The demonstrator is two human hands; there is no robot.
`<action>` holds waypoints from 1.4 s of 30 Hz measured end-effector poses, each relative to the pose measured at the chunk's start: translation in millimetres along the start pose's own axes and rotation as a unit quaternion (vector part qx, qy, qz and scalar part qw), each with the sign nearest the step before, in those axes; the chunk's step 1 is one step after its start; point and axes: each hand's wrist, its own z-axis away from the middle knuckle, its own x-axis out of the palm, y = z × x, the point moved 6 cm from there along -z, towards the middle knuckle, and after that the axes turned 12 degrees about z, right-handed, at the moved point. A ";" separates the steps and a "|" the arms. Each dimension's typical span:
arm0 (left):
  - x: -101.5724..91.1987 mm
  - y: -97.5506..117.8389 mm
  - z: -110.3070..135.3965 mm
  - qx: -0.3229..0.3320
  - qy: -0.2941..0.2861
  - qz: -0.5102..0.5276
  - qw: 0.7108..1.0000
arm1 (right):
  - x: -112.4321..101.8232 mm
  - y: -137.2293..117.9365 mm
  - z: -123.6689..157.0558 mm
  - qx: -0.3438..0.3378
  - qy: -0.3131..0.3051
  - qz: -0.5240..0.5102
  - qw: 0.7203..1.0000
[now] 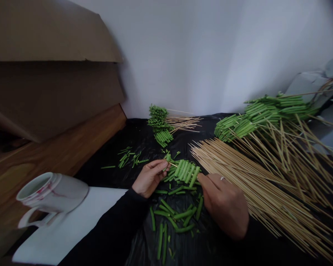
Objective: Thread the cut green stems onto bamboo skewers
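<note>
Between my hands is a thin skewer with several cut green bean pieces [186, 170] threaded side by side across it. My right hand [224, 203], with a ring on one finger, is closed around the skewer at the right end of the row. At the skewer's left tip, my left hand [152, 176] pinches a short green bean piece [168, 158]. Loose cut green beans [180, 216] lie below and under the hands on a black plastic sheet [108, 179]. Right of my right hand spreads a large pile of bare bamboo skewers [255, 181].
Filled bean skewers [161, 123] are stacked at the back, and a bigger stack [266, 112] lies at the back right. A white mug [61, 192] rests on a white sheet [80, 221] at the left. Behind it stands a cardboard box [52, 92], near the wall [183, 55].
</note>
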 end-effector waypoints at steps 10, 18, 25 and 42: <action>5.4 -7.8 3.1 -0.039 -0.009 0.011 0.999 | -1.6 -4.9 -0.6 0.006 0.008 0.013 1.000; 7.5 -15.7 7.8 -0.045 -0.006 -0.003 0.999 | 0.2 -8.2 0.3 0.002 0.005 0.008 1.000; 10.6 -13.8 8.8 -0.035 -0.023 -0.022 0.999 | -2.6 -2.2 -2.8 -0.005 0.010 0.013 1.000; 46.0 -23.5 39.2 0.025 -0.350 -0.484 0.802 | -7.7 21.2 -12.7 0.031 0.016 0.053 0.998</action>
